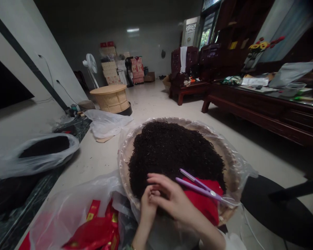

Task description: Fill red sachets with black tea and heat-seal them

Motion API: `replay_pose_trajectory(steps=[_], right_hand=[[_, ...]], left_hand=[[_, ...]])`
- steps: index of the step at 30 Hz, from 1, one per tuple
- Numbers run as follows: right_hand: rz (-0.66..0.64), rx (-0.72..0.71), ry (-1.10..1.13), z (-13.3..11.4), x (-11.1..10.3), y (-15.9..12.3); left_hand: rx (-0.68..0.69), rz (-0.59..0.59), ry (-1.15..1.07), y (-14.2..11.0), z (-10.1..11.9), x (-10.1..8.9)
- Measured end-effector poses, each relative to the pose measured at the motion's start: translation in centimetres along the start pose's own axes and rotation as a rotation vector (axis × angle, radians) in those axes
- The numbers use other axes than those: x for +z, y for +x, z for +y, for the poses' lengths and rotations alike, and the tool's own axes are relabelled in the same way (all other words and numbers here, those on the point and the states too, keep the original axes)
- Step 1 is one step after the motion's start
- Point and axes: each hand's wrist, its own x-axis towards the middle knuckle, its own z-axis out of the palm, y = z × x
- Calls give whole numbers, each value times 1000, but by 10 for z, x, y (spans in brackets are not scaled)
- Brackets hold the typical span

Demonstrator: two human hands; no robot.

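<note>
Dark dried strands (pixel 172 149) lie heaped in a wide round basket (pixel 230 161), in front of the person and beyond the hands. The heap has no single direction: the thin pieces point every which way, and its outline is broad and rounded, its near edge partly hidden by the hands. The strands look nearly black, slender and crinkled, with small pale glints across the top. Clear plastic (pixel 246 170) hangs over the basket's rim.

On the near right of the heap lies a red pouch (pixel 205 206), and across it rests a purple clamp tool (pixel 198 187). Its long axis slants from lower right to upper left; the two slim arms stand apart, their free ends pointing up-left over the strands, with the joint and a pale cord at the lower right.

The left hand (pixel 148 200) and right hand (pixel 170 194) meet at the near edge of the heap, the right's bent fingers over the left's curled ones; I cannot tell whether anything is held between them. Left of the basket, red packets (pixel 99 229) lie in a plastic bag (pixel 65 201).
</note>
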Motion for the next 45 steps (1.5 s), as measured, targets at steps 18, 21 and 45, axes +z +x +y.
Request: replay_pose_trajectory(steps=[18, 21, 45], right_hand=[[234, 335, -1073, 79, -116, -56], [237, 319, -1081, 78, -114, -55], [755, 80, -850, 132, -158, -73]], left_hand=[[4, -273, 654, -35, 16, 43], [-8, -301, 610, -37, 19, 51], [687, -348, 1109, -47, 25, 118]])
